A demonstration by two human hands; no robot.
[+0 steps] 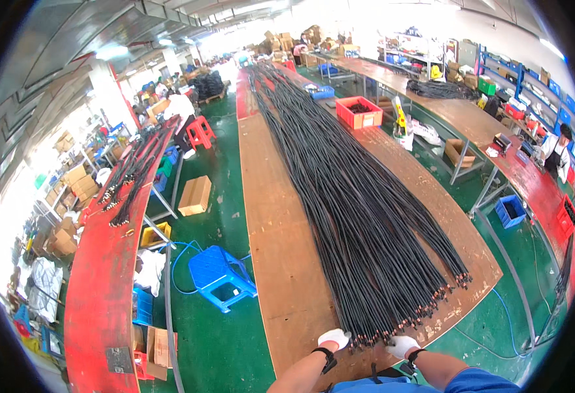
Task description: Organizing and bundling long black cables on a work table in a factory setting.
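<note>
Black slender cables [366, 255] end near our white-gloved left hand [334, 338] and right hand [402, 346]; fingers' opening and hold we cannot tell.

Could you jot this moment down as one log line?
left hand: gloved, by cable ends | right hand: gloved, by cable ends | grip: unclear | black cables: lengthwise on brown table

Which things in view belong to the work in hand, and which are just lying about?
In the work:
- white-gloved left hand, white-gloved right hand
- long black copper-tipped cables
- brown wooden tabletop beneath them

Apparently just lying about:
- blue plastic stool
- brown rectangular cardboard box
</note>
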